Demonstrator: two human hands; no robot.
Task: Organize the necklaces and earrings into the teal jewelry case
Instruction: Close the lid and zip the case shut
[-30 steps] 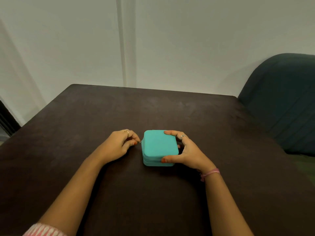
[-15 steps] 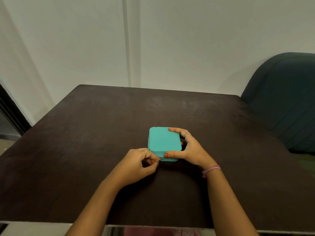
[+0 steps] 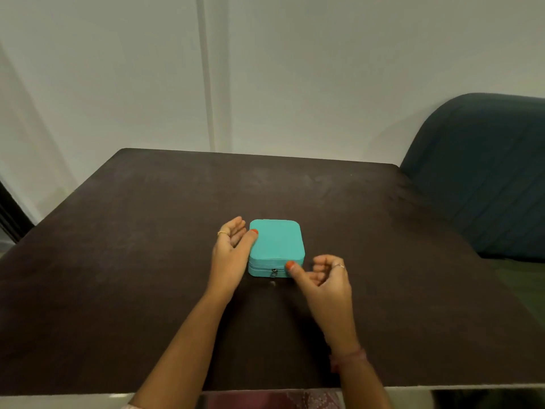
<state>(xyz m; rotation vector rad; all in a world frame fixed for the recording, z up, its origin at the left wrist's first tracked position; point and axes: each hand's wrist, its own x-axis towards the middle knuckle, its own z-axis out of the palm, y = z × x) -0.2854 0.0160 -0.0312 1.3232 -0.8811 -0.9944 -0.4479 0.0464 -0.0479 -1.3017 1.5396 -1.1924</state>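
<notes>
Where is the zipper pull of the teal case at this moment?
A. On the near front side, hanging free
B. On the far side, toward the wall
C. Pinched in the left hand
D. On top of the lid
A: the zipper pull hangs on the near front wall of the teal case, and neither hand holds it.

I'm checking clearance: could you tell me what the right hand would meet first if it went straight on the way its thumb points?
Probably the teal jewelry case: the right hand has its thumb at the case's near right corner, seemingly touching already.
</notes>
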